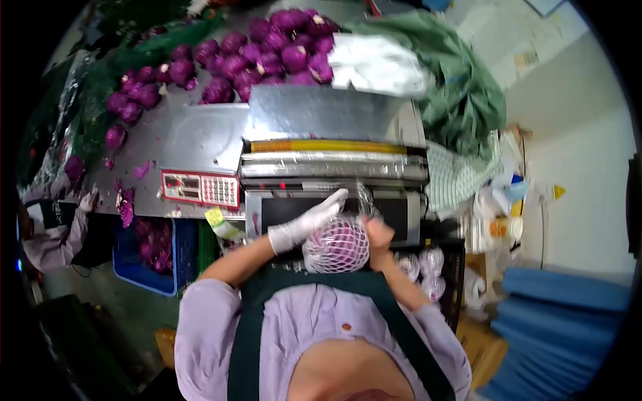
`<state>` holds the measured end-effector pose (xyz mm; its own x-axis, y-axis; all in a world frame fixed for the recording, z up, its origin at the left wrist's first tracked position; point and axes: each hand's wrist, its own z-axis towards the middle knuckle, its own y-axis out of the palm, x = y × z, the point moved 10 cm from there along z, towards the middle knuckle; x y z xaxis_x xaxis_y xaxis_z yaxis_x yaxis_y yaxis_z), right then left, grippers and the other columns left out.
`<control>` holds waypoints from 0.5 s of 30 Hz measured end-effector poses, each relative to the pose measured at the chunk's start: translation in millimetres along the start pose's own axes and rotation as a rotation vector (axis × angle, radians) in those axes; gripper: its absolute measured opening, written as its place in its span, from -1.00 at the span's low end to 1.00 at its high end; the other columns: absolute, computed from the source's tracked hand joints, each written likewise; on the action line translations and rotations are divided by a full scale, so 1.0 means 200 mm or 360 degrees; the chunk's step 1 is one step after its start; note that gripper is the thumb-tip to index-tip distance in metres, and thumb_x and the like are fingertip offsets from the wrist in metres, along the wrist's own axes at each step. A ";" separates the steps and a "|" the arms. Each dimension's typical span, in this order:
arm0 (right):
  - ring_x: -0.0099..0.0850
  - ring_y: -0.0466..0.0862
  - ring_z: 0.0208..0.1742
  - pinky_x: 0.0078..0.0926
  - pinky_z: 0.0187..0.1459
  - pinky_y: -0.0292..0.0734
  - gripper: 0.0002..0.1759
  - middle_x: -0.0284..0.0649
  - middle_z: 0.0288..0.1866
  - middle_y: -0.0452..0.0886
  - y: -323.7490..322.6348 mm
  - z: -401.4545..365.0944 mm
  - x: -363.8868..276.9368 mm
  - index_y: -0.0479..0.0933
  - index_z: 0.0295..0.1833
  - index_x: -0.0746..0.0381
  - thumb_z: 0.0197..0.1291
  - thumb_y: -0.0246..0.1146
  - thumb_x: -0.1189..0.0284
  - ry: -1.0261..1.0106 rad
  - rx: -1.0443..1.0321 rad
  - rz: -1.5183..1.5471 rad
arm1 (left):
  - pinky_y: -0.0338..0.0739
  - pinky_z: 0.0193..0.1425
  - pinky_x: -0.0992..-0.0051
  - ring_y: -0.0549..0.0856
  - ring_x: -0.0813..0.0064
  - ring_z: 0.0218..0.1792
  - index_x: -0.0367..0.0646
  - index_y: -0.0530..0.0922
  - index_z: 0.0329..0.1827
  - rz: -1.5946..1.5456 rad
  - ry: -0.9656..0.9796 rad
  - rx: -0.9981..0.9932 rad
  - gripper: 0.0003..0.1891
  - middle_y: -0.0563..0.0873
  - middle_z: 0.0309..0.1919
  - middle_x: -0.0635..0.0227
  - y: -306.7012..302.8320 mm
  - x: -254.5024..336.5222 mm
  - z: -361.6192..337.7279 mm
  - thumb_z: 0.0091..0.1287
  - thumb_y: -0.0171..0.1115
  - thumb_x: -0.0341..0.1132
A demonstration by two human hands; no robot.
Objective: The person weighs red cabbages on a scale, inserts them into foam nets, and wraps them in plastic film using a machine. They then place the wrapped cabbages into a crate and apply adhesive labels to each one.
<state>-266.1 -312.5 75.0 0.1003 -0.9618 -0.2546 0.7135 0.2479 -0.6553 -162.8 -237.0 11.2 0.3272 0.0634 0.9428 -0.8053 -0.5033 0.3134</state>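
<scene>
A purple cabbage in a white foam net (336, 246) is close to my chest, at the front of the wrapping machine (334, 167). My left hand (309, 222), in a white glove, lies along its upper left side with the fingers stretched out. Bare and bent, my right hand (378, 234) is closed at the cabbage's right side, by some clear film (365, 198); what its fingers grip is too blurred to make out.
Many purple cabbages (294, 59) lie on the metal table (194, 127). A scale panel (200, 189) is at left, above a blue crate (144, 267). Wrapped cabbages (433, 262) sit in a dark crate at right. A co-worker (57, 230) is at far left.
</scene>
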 end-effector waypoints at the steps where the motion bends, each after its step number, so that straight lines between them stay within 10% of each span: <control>1: -0.31 0.24 -0.77 -0.37 -0.73 0.10 -0.63 -0.25 -0.74 0.21 -0.14 0.20 -0.06 0.22 -0.72 0.16 -0.02 0.23 0.60 -0.0077 -0.0047 -0.0032 | 0.17 0.33 0.44 0.35 0.37 0.23 -0.26 0.36 0.17 -0.0744 -0.0618 -0.0102 -0.52 0.44 0.14 0.22 0.12 -0.17 -0.06 0.40 -0.15 -0.05; 3: -0.49 0.28 -0.81 -0.60 -0.75 0.15 -0.62 -0.31 -0.81 0.30 -0.39 0.45 -0.02 0.26 -0.73 0.17 -0.12 0.33 0.61 -0.0059 -0.0050 0.0541 | 0.30 0.25 0.48 0.47 0.41 0.12 -0.25 0.39 0.16 -0.0573 -0.1077 -0.0466 -0.54 0.51 0.07 0.26 0.24 -0.04 -0.21 0.36 0.01 -0.09; 5: -0.64 0.30 -0.78 -0.68 -0.73 0.15 -0.64 -0.37 -0.81 0.34 -0.47 0.59 0.14 0.30 -0.72 0.19 -0.09 0.33 0.61 0.0178 0.0159 0.0866 | 0.37 0.19 0.49 0.53 0.49 0.02 -0.28 0.42 0.12 0.0370 -0.0339 -0.0839 -0.58 0.57 -0.01 0.26 0.26 0.04 -0.14 0.26 0.18 -0.23; 8: -0.69 0.24 -0.77 -0.66 -0.75 0.06 -0.65 -0.42 -0.81 0.30 -0.30 0.77 0.02 0.31 -0.72 0.19 -0.11 0.36 0.57 0.0025 -0.0070 0.1141 | 0.50 0.04 0.52 0.58 0.52 -0.10 -0.24 0.50 0.00 -0.0557 -0.0666 -0.0984 -0.75 0.61 -0.10 0.25 0.47 -0.06 -0.14 0.34 0.04 -0.32; 9: -0.66 0.24 -0.78 -0.61 -0.75 0.08 -0.65 -0.40 -0.80 0.32 -0.19 0.75 -0.10 0.31 -0.73 0.18 -0.14 0.37 0.52 -0.0067 -0.0119 0.1457 | 0.47 0.10 0.42 0.56 0.42 -0.02 -0.28 0.47 0.03 -0.0430 -0.0657 -0.1068 -0.68 0.57 -0.03 0.22 0.41 -0.54 -0.12 0.38 -0.06 -0.23; 12: -0.53 0.39 -0.70 -0.56 -0.62 0.25 -0.72 -0.37 -0.75 0.38 0.06 0.48 -0.51 0.37 -0.64 0.23 -0.13 0.37 0.44 -0.0142 -0.1191 0.2012 | 0.45 0.12 0.41 0.55 0.41 -0.01 -0.28 0.45 0.05 -0.1191 -0.0997 -0.0624 -0.64 0.57 -0.02 0.21 0.50 -0.41 -0.14 0.40 -0.11 -0.18; 15: -0.41 0.54 -0.41 -0.53 -0.33 0.42 -0.85 -0.17 -0.21 0.62 0.08 0.24 -0.37 0.52 -0.40 0.27 0.04 0.26 0.40 0.0234 -0.1285 0.2298 | 0.43 0.14 0.39 0.55 0.39 0.01 -0.29 0.44 0.07 -0.1520 -0.1022 -0.0225 -0.60 0.56 -0.01 0.21 0.49 -0.45 -0.18 0.41 -0.15 -0.14</control>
<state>-228.8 -242.7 116.8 0.2205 0.1056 -0.9696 -0.4270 0.9043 0.0014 -289.9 -260.6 -38.4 0.9899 -0.1040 0.0968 -0.1296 -0.3829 0.9146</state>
